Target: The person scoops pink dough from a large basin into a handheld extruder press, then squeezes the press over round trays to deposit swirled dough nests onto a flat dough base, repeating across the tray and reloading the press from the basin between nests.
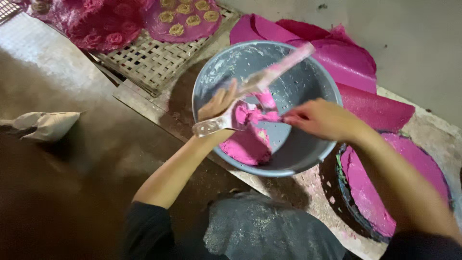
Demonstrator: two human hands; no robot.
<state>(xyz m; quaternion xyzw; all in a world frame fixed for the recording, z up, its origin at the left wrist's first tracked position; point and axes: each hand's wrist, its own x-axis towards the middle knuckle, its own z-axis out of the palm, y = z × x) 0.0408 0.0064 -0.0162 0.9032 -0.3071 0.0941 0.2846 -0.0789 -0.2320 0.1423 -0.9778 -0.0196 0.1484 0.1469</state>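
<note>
A grey-blue round basin [308, 82] sits in front of me with pink paste [248, 144] in its bottom. My left hand [217, 107] grips a long flat clear scraper [260, 82] smeared with white and pink, held slanted over the basin. My right hand [320, 118] reaches in from the right, its fingertips pinching a lump of the pink paste [262, 114] off the scraper's blade.
A round tray spread with pink paste [385, 192] lies at the right. Pink sheets [346, 58] lie behind the basin. A woven lattice rack [149, 60] at the top holds pink sheets with small beige rosettes [185, 14]. A white sack [45, 125] lies at the left.
</note>
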